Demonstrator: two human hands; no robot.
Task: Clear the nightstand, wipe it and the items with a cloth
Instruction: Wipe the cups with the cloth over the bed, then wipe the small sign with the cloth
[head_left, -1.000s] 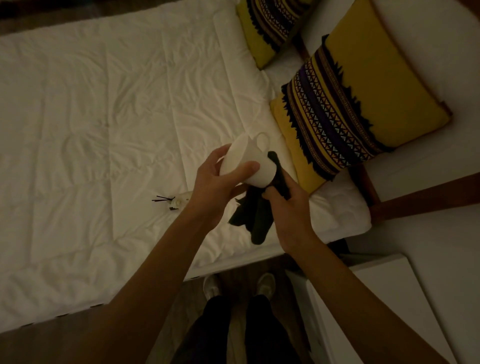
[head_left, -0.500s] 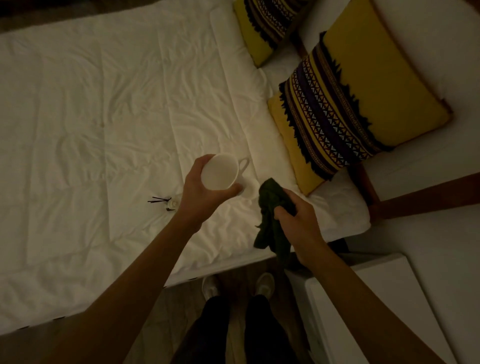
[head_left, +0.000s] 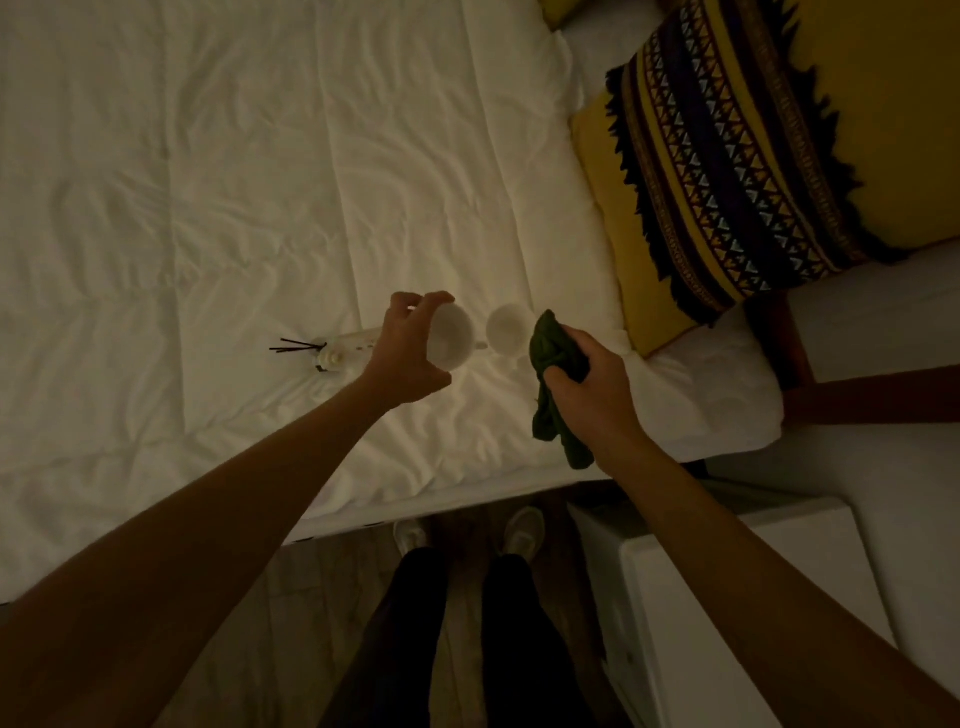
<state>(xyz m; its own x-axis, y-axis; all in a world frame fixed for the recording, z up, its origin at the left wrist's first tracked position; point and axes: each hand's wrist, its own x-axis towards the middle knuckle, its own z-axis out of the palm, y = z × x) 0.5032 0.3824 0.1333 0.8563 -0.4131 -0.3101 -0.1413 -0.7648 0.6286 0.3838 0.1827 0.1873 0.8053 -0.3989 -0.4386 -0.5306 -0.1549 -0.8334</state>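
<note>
Two white cups (head_left: 454, 338) (head_left: 511, 330), one green cloth (head_left: 556, 358), one diffuser (head_left: 337, 353)

A white bed (head_left: 218, 197) is carrying two white cups (head_left: 453, 336), one under the left hand's fingers (head_left: 410, 353), the other (head_left: 510, 327) just right of it. A reed diffuser (head_left: 332, 356) is lying left of that hand, a yellow patterned pillow (head_left: 727, 171) beyond the right hand (head_left: 587, 379).
</note>
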